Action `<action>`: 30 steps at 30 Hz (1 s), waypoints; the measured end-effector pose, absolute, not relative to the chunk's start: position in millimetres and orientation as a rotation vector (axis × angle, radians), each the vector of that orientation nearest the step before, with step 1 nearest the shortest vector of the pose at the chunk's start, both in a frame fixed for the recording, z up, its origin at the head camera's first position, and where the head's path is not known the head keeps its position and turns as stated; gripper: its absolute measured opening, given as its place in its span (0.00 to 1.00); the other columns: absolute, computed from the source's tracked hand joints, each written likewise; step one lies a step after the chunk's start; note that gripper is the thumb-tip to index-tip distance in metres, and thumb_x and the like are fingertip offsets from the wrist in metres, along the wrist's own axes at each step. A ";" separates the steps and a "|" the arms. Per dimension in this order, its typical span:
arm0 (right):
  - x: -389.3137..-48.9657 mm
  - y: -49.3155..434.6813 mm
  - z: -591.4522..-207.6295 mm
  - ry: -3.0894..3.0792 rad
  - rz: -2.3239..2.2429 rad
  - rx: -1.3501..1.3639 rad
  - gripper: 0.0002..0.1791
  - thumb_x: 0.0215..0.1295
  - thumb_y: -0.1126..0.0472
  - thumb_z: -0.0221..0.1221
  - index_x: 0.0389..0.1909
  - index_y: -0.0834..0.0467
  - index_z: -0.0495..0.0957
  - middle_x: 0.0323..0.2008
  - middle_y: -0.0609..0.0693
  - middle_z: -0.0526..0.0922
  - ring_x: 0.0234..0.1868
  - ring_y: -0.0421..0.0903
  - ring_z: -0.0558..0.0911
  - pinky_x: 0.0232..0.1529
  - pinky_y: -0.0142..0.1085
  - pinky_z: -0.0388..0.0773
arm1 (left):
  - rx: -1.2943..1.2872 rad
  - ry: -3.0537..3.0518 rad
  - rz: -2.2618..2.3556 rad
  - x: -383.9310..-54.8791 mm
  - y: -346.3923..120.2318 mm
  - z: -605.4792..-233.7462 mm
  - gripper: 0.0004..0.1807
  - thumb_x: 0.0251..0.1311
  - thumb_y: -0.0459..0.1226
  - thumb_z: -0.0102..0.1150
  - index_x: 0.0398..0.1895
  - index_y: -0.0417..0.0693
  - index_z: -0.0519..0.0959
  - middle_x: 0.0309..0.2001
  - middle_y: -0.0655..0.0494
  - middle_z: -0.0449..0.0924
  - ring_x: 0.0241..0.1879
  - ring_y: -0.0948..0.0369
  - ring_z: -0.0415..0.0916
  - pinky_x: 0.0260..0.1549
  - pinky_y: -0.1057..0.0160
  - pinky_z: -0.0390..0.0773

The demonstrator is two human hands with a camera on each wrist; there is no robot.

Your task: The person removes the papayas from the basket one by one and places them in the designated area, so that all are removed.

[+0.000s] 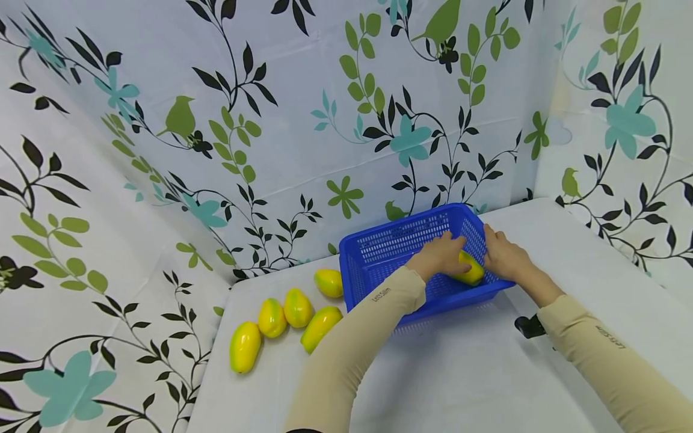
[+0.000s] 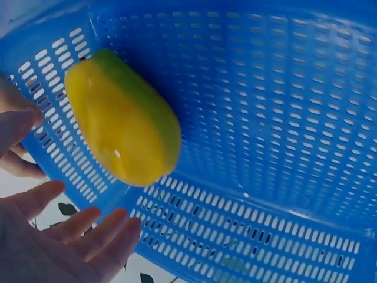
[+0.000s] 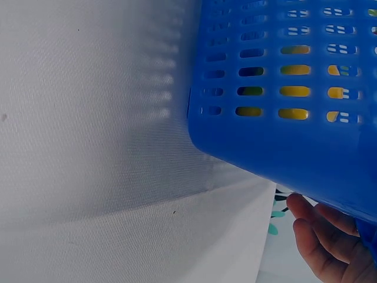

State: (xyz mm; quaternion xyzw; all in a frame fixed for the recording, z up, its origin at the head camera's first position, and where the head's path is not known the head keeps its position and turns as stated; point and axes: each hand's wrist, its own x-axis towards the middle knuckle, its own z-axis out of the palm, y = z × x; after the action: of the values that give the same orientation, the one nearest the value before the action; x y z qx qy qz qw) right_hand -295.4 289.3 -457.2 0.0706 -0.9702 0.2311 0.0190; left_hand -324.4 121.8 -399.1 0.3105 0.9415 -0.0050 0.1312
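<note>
A blue perforated basket [image 1: 373, 300] stands on the white table, and a yellow papaya with a green streak [image 2: 121, 121] lies inside it at the right end. My left hand [image 1: 445, 254] is over the basket beside this papaya. In the left wrist view its fingers [image 2: 115, 233] are spread and nearly straight, apart from the fruit. At the basket's right end, my right hand [image 1: 506, 255] grips the rim. Its curled fingers [image 3: 324, 236] show against the basket's outer side in the right wrist view, while part of the hand is hidden.
Several more yellow-green papayas [image 1: 272, 317] lie on the table left of the basket, one partly behind the left sleeve. A patterned curtain [image 1: 292, 150] rises behind the table [image 1: 460, 373]. A small black object [image 1: 529, 326] shows beside the right forearm.
</note>
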 end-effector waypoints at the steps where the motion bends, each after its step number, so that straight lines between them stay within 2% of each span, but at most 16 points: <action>1: -295.5 289.4 -457.6 -3.010 0.718 0.218 0.39 0.62 0.68 0.47 0.69 0.82 0.43 0.56 0.85 0.62 0.46 0.77 0.76 0.43 0.67 0.76 | 0.889 2.740 -0.036 -323.6 125.1 -399.7 0.37 0.66 0.55 0.55 0.76 0.61 0.58 0.74 0.54 0.57 0.70 0.55 0.61 0.67 0.55 0.65; 8: -293.5 288.9 -455.9 -3.008 0.753 0.221 0.39 0.62 0.68 0.47 0.69 0.82 0.43 0.56 0.85 0.62 0.46 0.77 0.76 0.42 0.66 0.77 | 0.741 2.719 -0.077 -319.5 142.1 -403.8 0.43 0.62 0.59 0.57 0.78 0.65 0.53 0.76 0.55 0.52 0.73 0.55 0.54 0.67 0.54 0.63; 16: -294.1 290.7 -455.2 -2.987 0.750 0.241 0.39 0.62 0.69 0.47 0.69 0.82 0.43 0.55 0.85 0.62 0.42 0.76 0.77 0.38 0.65 0.78 | 0.686 2.693 -0.108 -320.7 154.5 -405.9 0.44 0.60 0.59 0.58 0.77 0.65 0.54 0.75 0.56 0.53 0.72 0.55 0.55 0.67 0.54 0.63; 25: -293.4 290.8 -455.3 -2.969 0.737 0.235 0.39 0.61 0.69 0.48 0.69 0.81 0.44 0.55 0.85 0.63 0.42 0.77 0.77 0.37 0.65 0.78 | 0.662 2.657 -0.134 -323.5 162.1 -406.8 0.41 0.58 0.58 0.61 0.75 0.65 0.61 0.72 0.55 0.59 0.69 0.55 0.59 0.66 0.56 0.64; 30: -294.2 291.4 -454.9 -2.963 0.746 0.241 0.39 0.61 0.69 0.48 0.69 0.81 0.44 0.55 0.85 0.63 0.44 0.78 0.77 0.39 0.67 0.77 | 0.628 2.652 -0.196 -323.0 164.3 -406.2 0.35 0.58 0.58 0.62 0.69 0.63 0.70 0.66 0.54 0.67 0.61 0.57 0.65 0.63 0.60 0.66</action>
State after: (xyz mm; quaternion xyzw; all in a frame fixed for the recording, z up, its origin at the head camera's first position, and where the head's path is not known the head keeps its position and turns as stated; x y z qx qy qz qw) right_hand -294.2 291.4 -454.9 0.0787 -0.9660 0.2431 0.0382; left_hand -323.0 164.3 -406.2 0.2249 0.9504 -0.0701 0.2031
